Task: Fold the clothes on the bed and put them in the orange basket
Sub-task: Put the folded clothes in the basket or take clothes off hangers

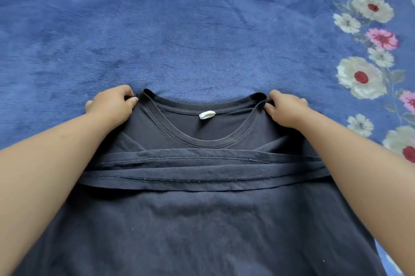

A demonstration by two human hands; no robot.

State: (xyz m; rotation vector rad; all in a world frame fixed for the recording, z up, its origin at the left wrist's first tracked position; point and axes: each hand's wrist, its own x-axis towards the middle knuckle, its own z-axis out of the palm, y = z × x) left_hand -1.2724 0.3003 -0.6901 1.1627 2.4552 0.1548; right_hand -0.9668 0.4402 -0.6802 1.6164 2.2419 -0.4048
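Dark T-shirt [202,219] lies flat on the bed's blue blanket [179,28], neckline away from the person, both sleeve hems folded across the chest. Left hand [112,105] pinches the shoulder just beside the collar [202,143]; right hand [285,109] pinches the other shoulder, each grip clamped on cloth. A small white neck label [206,115] shows no readable writing. Flower print [361,77] runs along the blanket's right side.

head-worn view, looking forward and down, close over the bed [202,28]
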